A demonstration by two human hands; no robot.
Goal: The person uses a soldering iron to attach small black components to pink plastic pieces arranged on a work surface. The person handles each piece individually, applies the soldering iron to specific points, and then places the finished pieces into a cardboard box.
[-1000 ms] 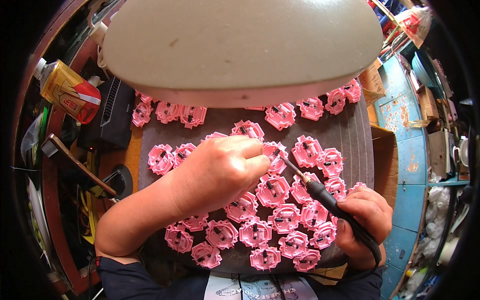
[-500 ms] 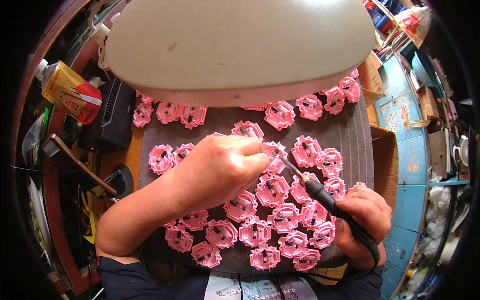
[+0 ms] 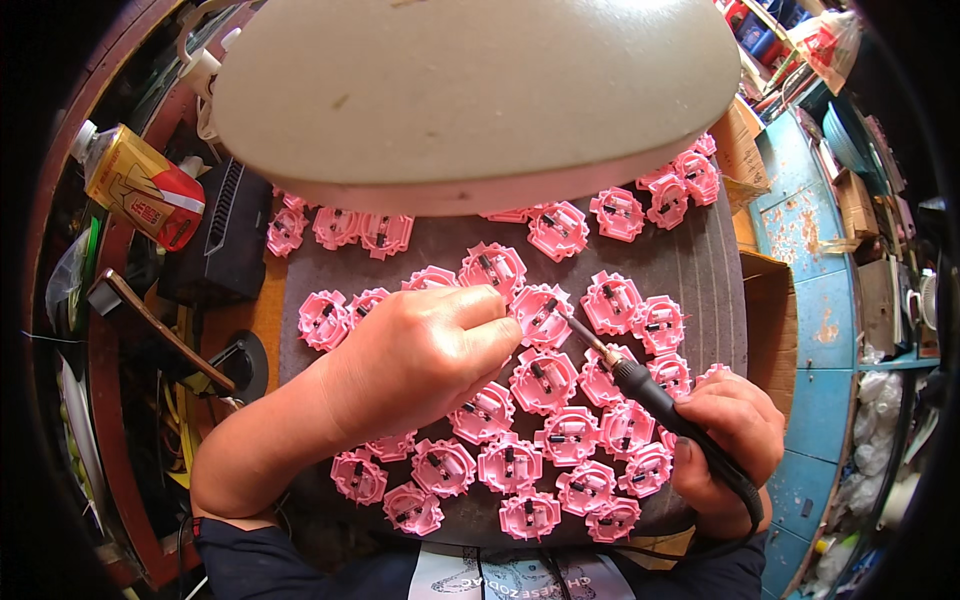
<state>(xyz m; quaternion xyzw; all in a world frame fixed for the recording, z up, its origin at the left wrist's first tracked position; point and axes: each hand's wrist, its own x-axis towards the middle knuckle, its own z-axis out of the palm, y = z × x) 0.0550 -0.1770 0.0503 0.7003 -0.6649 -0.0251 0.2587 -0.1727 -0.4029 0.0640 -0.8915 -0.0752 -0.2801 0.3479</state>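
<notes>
My right hand [image 3: 728, 440] is closed round the black handle of a soldering iron [image 3: 650, 388]. Its metal tip points up and left, at the right edge of a pink plastic housing [image 3: 541, 312] with small black and white parts inside. Just left of that housing is my left hand [image 3: 440, 335], its fingers pinched together. Whatever the fingertips hold, if anything, is too hidden to name. Several similar pink housings [image 3: 545, 380] lie open side up around and below both hands, and part of them is covered by my left forearm.
A large pale lamp head [image 3: 480, 100] overhangs the far part of the dark grey work mat [image 3: 715, 290], hiding some housings. At left stand a black box [image 3: 215, 235] and a drink bottle [image 3: 145, 190]. An open cardboard box [image 3: 770, 320] and a blue cabinet [image 3: 820, 330] are at right.
My left hand has drawn back slightly to the left and down from the housing. The iron's tip has shifted a little toward the housing's right edge.
</notes>
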